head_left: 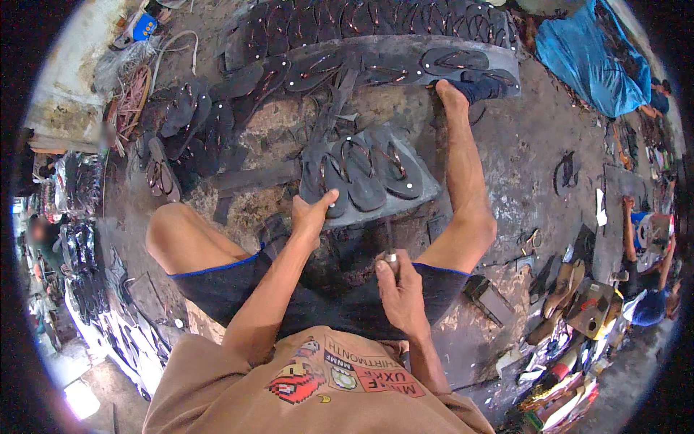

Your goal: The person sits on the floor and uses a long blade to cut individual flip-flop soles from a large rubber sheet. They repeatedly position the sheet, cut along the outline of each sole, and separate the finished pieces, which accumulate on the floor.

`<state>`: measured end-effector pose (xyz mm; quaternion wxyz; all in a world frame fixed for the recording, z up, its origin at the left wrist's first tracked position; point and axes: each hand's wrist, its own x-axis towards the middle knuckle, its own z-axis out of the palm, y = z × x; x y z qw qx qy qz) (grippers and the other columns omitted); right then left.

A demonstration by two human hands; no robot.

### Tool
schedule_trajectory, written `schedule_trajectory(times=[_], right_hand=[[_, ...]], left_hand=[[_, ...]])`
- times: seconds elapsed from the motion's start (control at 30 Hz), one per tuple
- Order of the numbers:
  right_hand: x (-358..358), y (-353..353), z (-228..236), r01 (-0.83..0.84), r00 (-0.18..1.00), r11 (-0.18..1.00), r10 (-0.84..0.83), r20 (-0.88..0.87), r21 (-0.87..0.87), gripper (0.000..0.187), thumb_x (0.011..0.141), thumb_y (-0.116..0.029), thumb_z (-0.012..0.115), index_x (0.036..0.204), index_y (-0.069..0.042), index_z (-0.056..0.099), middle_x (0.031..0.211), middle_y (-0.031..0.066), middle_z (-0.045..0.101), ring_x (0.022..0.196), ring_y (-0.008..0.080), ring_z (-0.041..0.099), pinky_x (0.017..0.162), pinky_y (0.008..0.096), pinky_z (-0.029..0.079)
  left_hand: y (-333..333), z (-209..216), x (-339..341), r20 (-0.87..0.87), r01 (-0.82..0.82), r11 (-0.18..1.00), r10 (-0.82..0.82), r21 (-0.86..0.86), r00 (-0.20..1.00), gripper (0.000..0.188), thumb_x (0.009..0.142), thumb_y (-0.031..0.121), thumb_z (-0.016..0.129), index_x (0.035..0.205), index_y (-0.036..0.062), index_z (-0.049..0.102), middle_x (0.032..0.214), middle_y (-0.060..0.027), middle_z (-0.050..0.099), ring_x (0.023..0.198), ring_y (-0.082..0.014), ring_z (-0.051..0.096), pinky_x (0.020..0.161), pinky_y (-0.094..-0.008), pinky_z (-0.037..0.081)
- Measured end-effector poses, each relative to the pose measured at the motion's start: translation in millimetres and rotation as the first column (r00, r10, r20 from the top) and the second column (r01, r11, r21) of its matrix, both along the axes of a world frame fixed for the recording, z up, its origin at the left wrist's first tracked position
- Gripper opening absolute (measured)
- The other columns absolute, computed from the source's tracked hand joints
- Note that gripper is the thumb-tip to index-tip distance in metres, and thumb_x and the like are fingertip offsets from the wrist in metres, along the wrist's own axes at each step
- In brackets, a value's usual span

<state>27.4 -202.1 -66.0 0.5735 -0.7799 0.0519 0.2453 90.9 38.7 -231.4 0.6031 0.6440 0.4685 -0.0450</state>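
Three dark sandal soles lay side by side on the grey board (426, 189), long axes running away from me. My left hand (312, 214) pinched the board's near-left edge; my right hand (400, 286), fisted around a metal-tipped tool (390, 246), sat just below its near edge.

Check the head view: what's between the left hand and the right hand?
Head view: the near edge of the dark sheet bearing sandals, gripped by the left hand. The right hand holds a thin tool pointing up at it. Below that, the dark shorts.
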Motion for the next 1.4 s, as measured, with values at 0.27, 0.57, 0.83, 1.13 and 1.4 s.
schedule_trajectory(times=[0.27, 0.57, 0.83, 1.13, 1.4], right_hand=[[-26.1, 10.2, 2.8, -0.148, 0.980, 0.931, 0.092, -0.178, -0.333, 0.039, 0.108, -0.039, 0.057, 0.106, 0.000, 0.060, 0.083, 0.0294, 0.070, 0.082, 0.0536, 0.067, 0.073, 0.0576, 0.050], [60.5, 45.5, -70.9, -0.195, 0.977, 0.819, 0.213, -0.030, -0.540, 0.048, 0.103, -0.045, 0.063, 0.102, 0.002, 0.067, 0.083, 0.0309, 0.071, 0.084, 0.0552, 0.068, 0.074, 0.0629, 0.052], [87.1, 19.8, -164.4, -0.383, 0.922, 0.846, 0.376, -0.096, -0.372, 0.033, 0.099, -0.022, 0.066, 0.121, 0.002, 0.067, 0.120, 0.0312, 0.069, 0.112, 0.0502, 0.064, 0.093, 0.0533, 0.052], [142.1, 24.8, -228.1, -0.437, 0.855, 0.755, 0.518, 0.035, -0.489, 0.038, 0.101, -0.032, 0.063, 0.119, 0.001, 0.069, 0.118, 0.0265, 0.071, 0.110, 0.0462, 0.067, 0.095, 0.0508, 0.052], [169.1, 143.3, -243.9, 0.030, 0.890, 0.943, 0.125, 0.438, -0.332, 0.045, 0.103, -0.041, 0.061, 0.117, 0.000, 0.070, 0.116, 0.0222, 0.074, 0.108, 0.0427, 0.069, 0.098, 0.0486, 0.052]], left_hand=[[-12.7, 69.2, 25.1, -0.016, -0.144, 0.920, 0.148, -0.364, 0.989, 0.039, 0.087, 0.036, 0.087, 0.098, 0.0034, 0.067, 0.085, -0.0071, 0.069, 0.064, -0.0204, 0.066, 0.046, -0.0365, 0.045], [-9.0, 79.0, 17.2, 0.033, -0.081, 0.870, 0.112, -0.486, 0.993, 0.040, 0.089, 0.033, 0.086, 0.105, 0.0053, 0.063, 0.089, -0.0065, 0.070, 0.068, -0.0180, 0.066, 0.048, -0.0347, 0.042], [-12.6, 81.5, 14.8, 0.002, -0.122, 0.827, 0.148, -0.549, 0.989, 0.039, 0.090, 0.034, 0.084, 0.105, 0.0071, 0.060, 0.083, -0.0036, 0.066, 0.058, -0.0136, 0.060, 0.040, -0.0269, 0.040], [-8.4, 74.5, 12.7, -0.127, -0.228, 0.712, 0.192, -0.664, 0.973, 0.034, 0.092, 0.034, 0.082, 0.101, 0.0093, 0.061, 0.076, -0.0030, 0.065, 0.046, -0.0101, 0.049, 0.035, -0.0233, 0.033], [-5.4, 162.7, -5.6, -0.117, -0.183, 0.887, 0.147, -0.424, 0.982, 0.045, 0.093, 0.031, 0.081, 0.123, 0.0034, 0.062, 0.107, -0.0070, 0.070, 0.083, -0.0144, 0.067, 0.062, -0.0287, 0.053]])
